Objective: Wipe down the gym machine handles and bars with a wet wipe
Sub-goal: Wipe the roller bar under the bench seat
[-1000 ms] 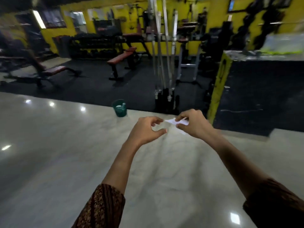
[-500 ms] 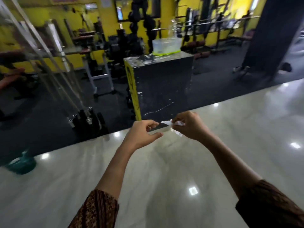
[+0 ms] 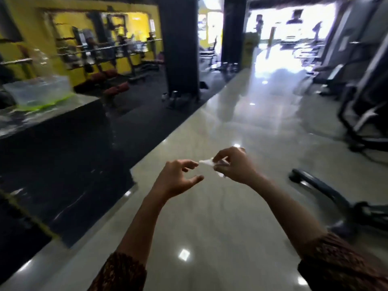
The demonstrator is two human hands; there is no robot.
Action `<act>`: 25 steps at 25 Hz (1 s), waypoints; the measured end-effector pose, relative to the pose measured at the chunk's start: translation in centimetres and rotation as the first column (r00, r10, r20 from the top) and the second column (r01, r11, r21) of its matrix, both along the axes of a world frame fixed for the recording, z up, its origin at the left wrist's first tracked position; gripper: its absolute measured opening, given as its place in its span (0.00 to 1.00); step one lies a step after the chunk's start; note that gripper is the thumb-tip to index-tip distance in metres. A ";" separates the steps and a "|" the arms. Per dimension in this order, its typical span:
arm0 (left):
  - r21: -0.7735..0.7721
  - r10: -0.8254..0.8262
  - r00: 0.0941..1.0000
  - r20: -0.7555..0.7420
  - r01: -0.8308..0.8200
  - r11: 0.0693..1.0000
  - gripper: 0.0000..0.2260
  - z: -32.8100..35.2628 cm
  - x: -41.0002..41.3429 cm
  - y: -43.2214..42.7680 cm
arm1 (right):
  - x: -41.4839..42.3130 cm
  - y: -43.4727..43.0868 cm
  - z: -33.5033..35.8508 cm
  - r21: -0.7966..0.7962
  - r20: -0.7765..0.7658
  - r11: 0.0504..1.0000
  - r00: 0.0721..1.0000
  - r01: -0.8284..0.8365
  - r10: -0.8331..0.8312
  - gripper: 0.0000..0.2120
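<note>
**Wet wipe pinched in right hand, left hand just off its tip**

Wet wipe: small, white, crumpled, held up in front of the body, over the glossy floor. Right hand has it, thumb & fingers curled tight round it. Most of the wipe is hidden in the grip; one twisted end sticks out to the left, and a scrap shows under the hand. Left hand is just beside it, fingers loosely curled, thumb & index apart w/ a clear gap btwn them, nothing in it. Its index tip is v. near the wipe's free end; touching or not, can't tell. Forearms bare, patterned brown sleeves at the bottom edge.

Low right, near the hands: a black bar of some equipment, close to the floor. Further right: black gym machine, blurred. Left: black counter w/ a clear plastic tub on top, green at its base. Bkgd: yellow walls, racks, dark pillar, all blurred.
</note>
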State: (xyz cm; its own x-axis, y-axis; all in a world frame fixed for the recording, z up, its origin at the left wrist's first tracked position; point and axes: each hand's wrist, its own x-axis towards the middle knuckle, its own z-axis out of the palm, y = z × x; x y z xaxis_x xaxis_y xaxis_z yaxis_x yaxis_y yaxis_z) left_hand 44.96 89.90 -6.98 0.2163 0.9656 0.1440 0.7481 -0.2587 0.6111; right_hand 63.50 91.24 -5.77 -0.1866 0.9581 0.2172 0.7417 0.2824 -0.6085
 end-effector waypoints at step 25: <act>0.040 -0.866 0.492 0.092 0.867 0.497 0.16 -2.2 27.1 20.7 | 19.0 2.9 -1.4 -0.060 0.005 0.469 0.471 0.881 -0.882 0.08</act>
